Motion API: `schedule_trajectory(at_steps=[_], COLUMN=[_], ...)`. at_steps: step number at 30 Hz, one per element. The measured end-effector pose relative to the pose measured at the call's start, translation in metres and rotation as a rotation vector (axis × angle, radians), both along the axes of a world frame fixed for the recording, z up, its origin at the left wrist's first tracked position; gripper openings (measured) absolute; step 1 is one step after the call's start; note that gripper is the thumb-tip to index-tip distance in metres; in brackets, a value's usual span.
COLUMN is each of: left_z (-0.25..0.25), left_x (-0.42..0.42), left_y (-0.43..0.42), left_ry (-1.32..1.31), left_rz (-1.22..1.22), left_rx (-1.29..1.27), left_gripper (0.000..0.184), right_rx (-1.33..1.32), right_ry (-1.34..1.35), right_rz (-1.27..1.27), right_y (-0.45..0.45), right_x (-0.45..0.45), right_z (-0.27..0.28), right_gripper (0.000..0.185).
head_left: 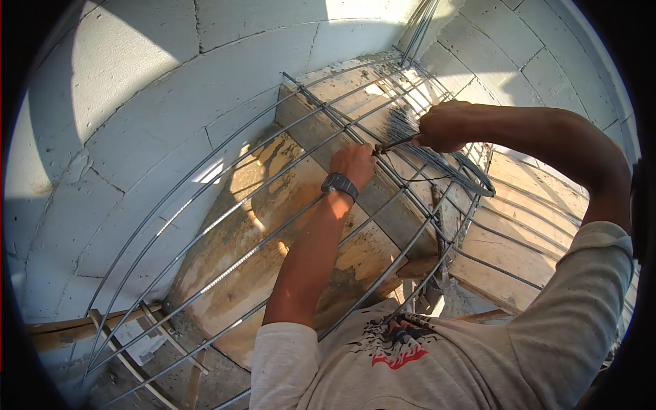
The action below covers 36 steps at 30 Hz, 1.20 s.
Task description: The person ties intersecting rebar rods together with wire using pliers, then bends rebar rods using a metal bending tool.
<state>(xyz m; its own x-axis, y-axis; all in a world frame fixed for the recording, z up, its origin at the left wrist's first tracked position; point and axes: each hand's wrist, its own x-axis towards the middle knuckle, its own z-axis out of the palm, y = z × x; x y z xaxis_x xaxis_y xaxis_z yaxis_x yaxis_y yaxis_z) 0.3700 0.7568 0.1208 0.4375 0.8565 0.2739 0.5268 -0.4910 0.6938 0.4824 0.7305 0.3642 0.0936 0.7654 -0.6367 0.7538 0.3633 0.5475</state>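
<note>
My left hand (353,166), below a dark wristwatch (339,184), is closed at a crossing of the steel rebar grid (348,126); what its fingers pinch is too small to make out. My right hand (445,127) is wrapped round the handle of a dark metal tool (398,143), whose tip meets the fingers of my left hand. A bundle of thin tie wire (444,164) lies on the bars just below my right hand. One loose dark wire curves from the tool tip toward the bundle.
Pale block walls (164,123) rise on the left and at the back. Wooden formwork boards (266,239) lie under the bars, with more planks (506,239) at the right. Vertical bars (418,31) stand at the back corner. Wooden slats (130,355) are at the lower left.
</note>
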Motion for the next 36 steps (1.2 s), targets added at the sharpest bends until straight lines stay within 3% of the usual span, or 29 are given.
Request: schedule_trajectory(at_steps=[3, 7, 8, 11, 14, 17, 18, 21, 22, 23, 25, 26, 29, 33, 36], left_z=[-0.005, -0.007, -0.005, -0.001, -0.002, -0.002, -0.002, 0.0, 0.0, 0.0, 0.0, 0.0, -0.002, -0.014, -0.008], left_x=[0.004, 0.004, 0.002, 0.002, 0.001, 0.001, 0.0, 0.001, 0.001, 0.001, 0.002, 0.002, 0.001, 0.007, 0.005], left_y=[0.002, 0.0, 0.001, -0.001, -0.001, -0.001, 0.0, 0.0, 0.0, -0.001, -0.001, -0.001, 0.001, 0.003, 0.008], left_ry=[-0.013, -0.029, -0.036, -0.023, -0.036, -0.029, -0.032, -0.042, -0.048, -0.055, -0.059, -0.061, -0.1, -0.146, -0.111], left_rz=[-0.007, 0.0, 0.004, 0.002, -0.003, 0.0, 0.002, 0.003, 0.008, 0.013, 0.016, 0.02, 0.016, 0.051, 0.053], left_rx=[0.013, 0.023, 0.03, 0.001, 0.004, 0.025, 0.025, 0.023, 0.025, 0.026, 0.001, -0.01, 0.01, -0.012, -0.089], left_gripper=[0.023, 0.023, 0.024, 0.024, 0.024, 0.024, 0.024, 0.024, 0.024, 0.024, 0.024, 0.024, 0.023, 0.022, 0.022], right_rx=[-0.107, -0.116, -0.109, -0.041, -0.066, 0.145, 0.193, 0.316, 0.346, 0.394, 0.397, 0.377, 0.152, 0.147, 0.114], right_ry=[0.268, 0.488, 0.506, 0.524, 0.236, 0.034, 0.072, -0.016, -0.069, -0.118, -0.194, -0.213, -0.286, -0.105, -0.065], right_rz=[-0.779, -0.856, -0.808, -0.72, -0.362, 0.113, 0.185, 0.798, 0.79, 0.983, 1.127, 1.145, 0.804, 0.627, 0.356], right_y=[0.016, -0.002, -0.013, -0.025, -0.024, -0.032, -0.039, -0.041, -0.042, -0.037, -0.025, -0.019, -0.009, 0.001, 0.004], right_x=[0.024, 0.059, 0.066, 0.061, 0.063, 0.064, 0.055, 0.065, 0.065, 0.066, 0.06, 0.057, 0.033, 0.03, 0.026], right_z=[-0.008, -0.016, -0.023, -0.02, -0.019, -0.027, -0.022, -0.025, -0.024, -0.016, -0.009, -0.007, -0.003, -0.001, 0.0], right_gripper=[0.074, 0.082, 0.083, 0.066, 0.045, 0.056, 0.051, 0.043, 0.049, 0.054, 0.054, 0.054, 0.053, 0.06, 0.064])
